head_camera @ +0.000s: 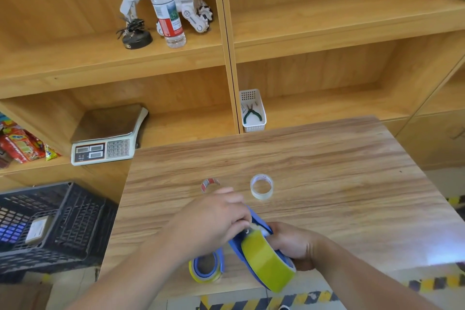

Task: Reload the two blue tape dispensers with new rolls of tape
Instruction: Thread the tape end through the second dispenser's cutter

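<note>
Gripping the blue plastic tape dispenser with its yellow tape roll, the right hand clasped underneath; the left hand pinched its top.

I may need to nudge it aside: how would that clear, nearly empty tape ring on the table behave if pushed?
The clear tape ring lies flat on the table, so it would probably slide rather than roll. It looks thin-walled and nearly used up, so likely very light and easily squashed.
</note>
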### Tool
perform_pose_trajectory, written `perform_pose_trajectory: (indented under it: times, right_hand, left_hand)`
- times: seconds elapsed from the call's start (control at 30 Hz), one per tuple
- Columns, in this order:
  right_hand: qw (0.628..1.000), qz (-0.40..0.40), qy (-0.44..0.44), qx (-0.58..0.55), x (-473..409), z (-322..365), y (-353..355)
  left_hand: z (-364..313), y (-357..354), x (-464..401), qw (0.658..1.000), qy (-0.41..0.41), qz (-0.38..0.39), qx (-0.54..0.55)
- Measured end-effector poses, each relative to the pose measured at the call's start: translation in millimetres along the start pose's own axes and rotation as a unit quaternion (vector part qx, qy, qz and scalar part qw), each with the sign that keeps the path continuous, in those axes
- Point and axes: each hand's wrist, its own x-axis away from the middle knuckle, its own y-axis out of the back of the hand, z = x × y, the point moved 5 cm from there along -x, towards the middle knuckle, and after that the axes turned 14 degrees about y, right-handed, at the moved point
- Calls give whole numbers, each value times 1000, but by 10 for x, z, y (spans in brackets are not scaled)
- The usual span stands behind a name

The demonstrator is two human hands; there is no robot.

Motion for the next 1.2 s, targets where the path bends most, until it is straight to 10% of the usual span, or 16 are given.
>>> perform_pose_trajectory:
  times: [0.37,1.2]
  right_hand:
    - [999,-13,3,35,128,114,-52]
    - [998,-27,40,-44,151,-79,1]
  left_hand:
    - [-104,222,-408,996,-47,69,25]
    - [540,249,-357,960,188,69,196]
